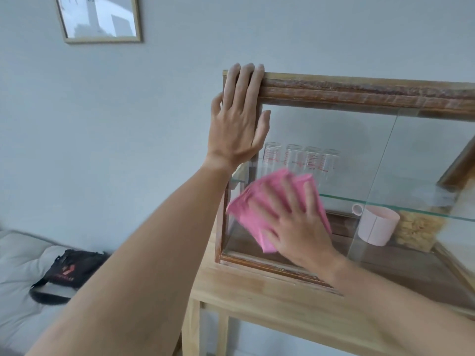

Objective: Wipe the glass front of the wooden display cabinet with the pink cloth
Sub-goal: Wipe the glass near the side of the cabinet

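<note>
Right hand (298, 222) flat, fingers spread, pressing soft cloth (259, 211) on glass (321, 129). Left hand (239, 116) open, bracing cabinet (359, 91) corner. Glass likely fragile, slippery: press lightly.

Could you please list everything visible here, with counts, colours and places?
cabinet: one, brown wood and glass, on the table
table: one, light wood, under the cabinet
cloth: one, pink, flat against the glass front
glasses: four, clear with red marks, upper shelf
mug: one, pale pink, cabinet floor
picture: one, light frame, on the wall
bag: one, black, lower left
left hand: on the cabinet's top left corner
right hand: pressing the cloth
</note>
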